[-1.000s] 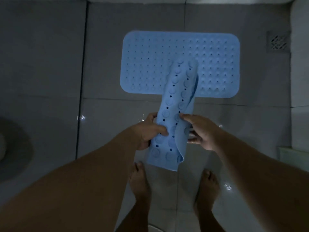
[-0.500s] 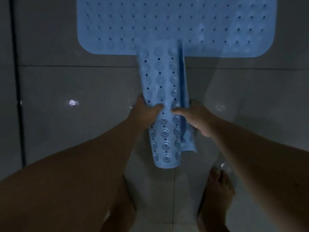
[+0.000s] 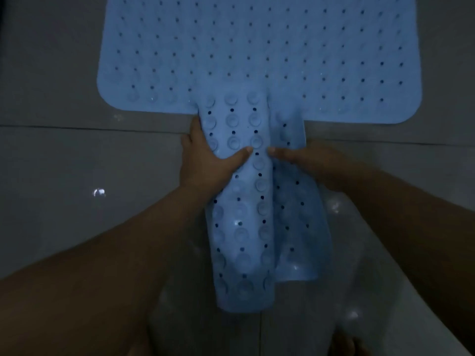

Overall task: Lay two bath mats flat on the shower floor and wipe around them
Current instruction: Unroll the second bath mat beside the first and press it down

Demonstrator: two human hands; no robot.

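Observation:
A light blue perforated bath mat lies flat on the grey tiled shower floor, filling the top of the view. A second blue mat is folded lengthwise with its suction cups facing up. It runs from the flat mat's near edge down toward me. My left hand grips the folded mat's left side, thumb on top. My right hand holds its right side, where one flap hangs open.
Grout lines cross the wet floor below the flat mat. Small light glints show on the tiles at left. A bare foot is just visible at the bottom edge.
The view has dropped closer to the floor. Both hands have carried the folded mat lower and forward, and its far end now overlaps the flat mat's near edge.

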